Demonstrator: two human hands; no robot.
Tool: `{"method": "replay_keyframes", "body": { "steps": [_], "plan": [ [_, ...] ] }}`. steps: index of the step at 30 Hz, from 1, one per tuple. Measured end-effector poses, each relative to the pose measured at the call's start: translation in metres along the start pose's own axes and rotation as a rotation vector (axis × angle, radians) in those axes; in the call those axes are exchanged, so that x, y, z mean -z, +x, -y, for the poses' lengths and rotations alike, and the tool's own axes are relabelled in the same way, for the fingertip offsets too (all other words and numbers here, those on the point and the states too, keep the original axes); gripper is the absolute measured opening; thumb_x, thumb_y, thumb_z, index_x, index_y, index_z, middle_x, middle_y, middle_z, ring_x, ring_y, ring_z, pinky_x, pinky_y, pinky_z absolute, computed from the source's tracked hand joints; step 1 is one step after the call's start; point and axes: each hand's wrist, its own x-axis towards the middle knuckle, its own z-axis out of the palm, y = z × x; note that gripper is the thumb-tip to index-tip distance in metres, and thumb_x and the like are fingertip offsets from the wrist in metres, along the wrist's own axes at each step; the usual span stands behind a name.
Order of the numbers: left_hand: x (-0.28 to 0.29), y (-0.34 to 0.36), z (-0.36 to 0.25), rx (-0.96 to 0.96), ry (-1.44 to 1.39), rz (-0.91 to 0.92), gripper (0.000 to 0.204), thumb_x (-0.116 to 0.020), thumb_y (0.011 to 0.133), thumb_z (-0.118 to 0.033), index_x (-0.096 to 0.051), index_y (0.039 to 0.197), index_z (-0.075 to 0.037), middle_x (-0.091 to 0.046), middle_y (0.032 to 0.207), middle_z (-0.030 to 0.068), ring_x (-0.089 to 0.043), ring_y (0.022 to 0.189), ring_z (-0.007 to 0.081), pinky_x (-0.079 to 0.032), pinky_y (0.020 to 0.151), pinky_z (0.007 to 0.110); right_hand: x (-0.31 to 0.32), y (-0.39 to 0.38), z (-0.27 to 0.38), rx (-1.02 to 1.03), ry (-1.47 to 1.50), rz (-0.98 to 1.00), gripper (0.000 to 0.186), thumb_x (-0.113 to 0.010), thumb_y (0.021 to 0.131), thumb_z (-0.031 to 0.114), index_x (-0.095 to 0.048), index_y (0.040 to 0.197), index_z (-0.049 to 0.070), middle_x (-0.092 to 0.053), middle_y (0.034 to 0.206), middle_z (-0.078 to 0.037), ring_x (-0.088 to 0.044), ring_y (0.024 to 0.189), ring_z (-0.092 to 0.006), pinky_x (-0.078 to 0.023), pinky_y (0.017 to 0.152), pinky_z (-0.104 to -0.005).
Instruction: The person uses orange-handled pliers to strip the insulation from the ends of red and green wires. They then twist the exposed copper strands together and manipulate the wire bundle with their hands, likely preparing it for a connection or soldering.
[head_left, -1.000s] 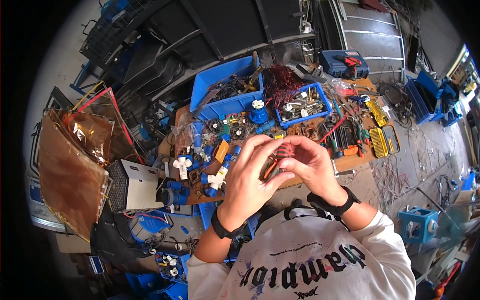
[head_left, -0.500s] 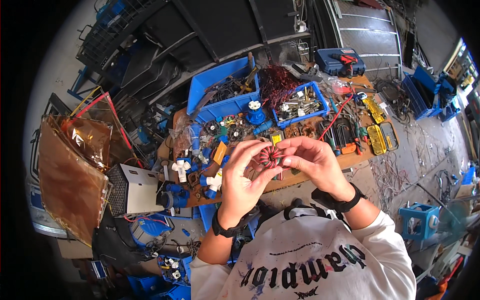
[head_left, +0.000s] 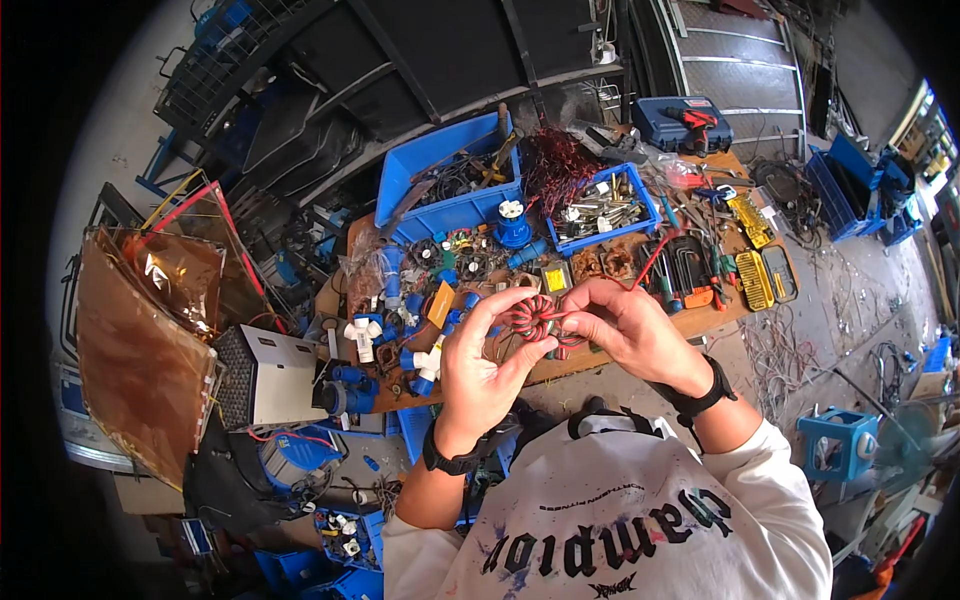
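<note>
A ring-shaped toroidal coil (head_left: 533,316), wound with red wire and some darker turns, is held up above the near edge of the bench. My left hand (head_left: 478,372) pinches its left side between thumb and fingertips. Close to the coil's right side, my right hand (head_left: 640,332) has thumb and forefinger closed on the red wire (head_left: 654,262). One length of that wire runs from the coil to the pinch, and a free length sticks up behind the right hand. The lower part of the coil is partly hidden by my fingers.
Blue bins with cables (head_left: 450,212) and metal parts (head_left: 603,215) stand on the cluttered bench (head_left: 700,318). Pliers, hex keys and a yellow bit case (head_left: 753,280) lie right. White and blue pipe fittings (head_left: 363,338) are left. A red drill (head_left: 698,125) rests on a blue case.
My right hand has drawn slightly away from the coil with the red wire. The coil has shifted a little left and turned, and the wire's free length has swung lower.
</note>
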Motion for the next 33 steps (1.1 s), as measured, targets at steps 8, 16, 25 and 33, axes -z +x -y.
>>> {"method": "replay_keyframes", "body": {
  "steps": [8,16,25,33],
  "plan": [
    [0.000,0.002,0.000,-0.017,-0.310,0.090,0.043,-0.072,0.081,0.002,-0.048,0.117,0.002,-0.061,0.113,0.0156,-0.061,0.103,0.0195,-0.049,0.091,0.032,-0.003,0.000,-0.010,0.029,0.379,-0.014,0.008,-0.060,0.092,0.006,-0.060,0.097,-0.001,-0.063,0.089,-0.003,-0.060,0.086,-0.0103,-0.049,0.076,-0.0253],
    [0.003,0.004,0.002,-0.009,-0.458,0.148,0.046,-0.072,0.080,0.003,-0.044,0.115,-0.004,-0.057,0.112,0.0150,-0.059,0.101,0.0183,-0.049,0.091,0.033,-0.002,0.003,-0.015,0.029,0.546,-0.001,0.008,-0.059,0.093,0.005,-0.061,0.100,0.000,-0.064,0.094,-0.003,-0.060,0.090,-0.0086,-0.049,0.079,-0.0244],
    [0.010,0.001,0.010,0.042,-0.524,0.217,0.051,-0.073,0.078,0.004,-0.043,0.117,-0.006,-0.055,0.112,0.0134,-0.056,0.106,0.0200,-0.046,0.096,0.036,0.002,0.007,-0.012,-0.030,0.684,0.110,0.011,-0.059,0.094,0.012,-0.061,0.099,0.002,-0.063,0.091,0.000,-0.058,0.082,-0.0076,-0.048,0.077,-0.0242],
    [0.011,0.004,0.009,0.115,-0.721,0.253,0.047,-0.069,0.082,0.002,-0.041,0.119,-0.006,-0.054,0.114,0.0157,-0.062,0.093,0.0213,-0.053,0.085,0.038,0.005,0.011,-0.011,-0.070,0.566,0.063,0.012,-0.062,0.092,0.011,-0.062,0.099,0.001,-0.065,0.090,0.000,-0.058,0.079,-0.0076,-0.047,0.072,-0.0237]
  ]
}}
